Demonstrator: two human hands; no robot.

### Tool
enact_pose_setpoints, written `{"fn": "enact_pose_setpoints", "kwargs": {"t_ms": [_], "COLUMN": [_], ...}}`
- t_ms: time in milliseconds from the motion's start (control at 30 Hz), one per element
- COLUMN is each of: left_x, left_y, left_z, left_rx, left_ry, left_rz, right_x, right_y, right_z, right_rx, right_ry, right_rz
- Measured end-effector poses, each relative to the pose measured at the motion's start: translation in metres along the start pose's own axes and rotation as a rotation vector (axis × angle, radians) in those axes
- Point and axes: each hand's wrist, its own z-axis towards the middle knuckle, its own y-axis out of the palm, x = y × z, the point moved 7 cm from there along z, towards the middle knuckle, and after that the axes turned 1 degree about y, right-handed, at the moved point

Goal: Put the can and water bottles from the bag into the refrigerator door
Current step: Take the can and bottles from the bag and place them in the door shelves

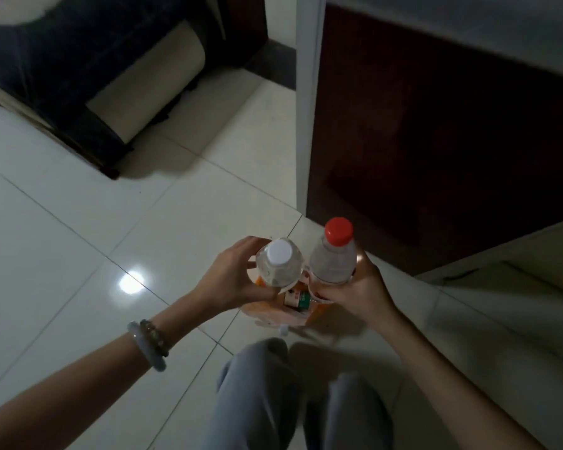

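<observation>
An orange plastic bag sits on the floor just ahead of my knees. Over it my left hand grips a clear water bottle with a white cap. Beside it my right hand grips a second clear water bottle with a red cap. The two bottles stand upright, almost touching. Down in the bag's mouth, between my hands, part of a can with a green and red label shows. The dark red refrigerator rises at the right, its door shut from what shows.
A white tiled floor spreads left and ahead. A dark sofa with a cream roll cushion stands at the upper left. A white door frame runs beside the refrigerator. A pale cabinet sits at the right. My grey trouser legs fill the bottom.
</observation>
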Motion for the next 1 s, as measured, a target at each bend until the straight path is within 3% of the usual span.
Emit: {"fn": "enact_pose_setpoints", "kwargs": {"t_ms": [133, 433, 600, 733, 1000], "left_x": [0.109, 0.336, 0.433, 0.504, 0.620], "left_y": [-0.064, -0.148, -0.142, -0.119, -0.058], "left_z": [-0.001, 0.012, 0.035, 0.045, 0.058], "left_rx": [-0.062, -0.214, -0.344, -0.427, -0.311], "left_ry": [0.046, 0.329, 0.517, 0.634, 0.725], "left_rz": [-0.025, -0.016, -0.036, -0.110, -0.166], "right_x": [-0.089, -0.260, -0.297, -0.312, -0.336], "right_y": [-0.058, -0.192, -0.259, -0.306, -0.383], "right_z": [-0.046, -0.156, -0.212, -0.267, -0.357], "right_rx": [0.015, 0.246, 0.440, 0.719, 1.075], "right_ry": [0.025, -0.046, -0.056, -0.085, -0.171], "right_rz": [0.046, 0.096, 0.041, 0.070, -0.040]}}
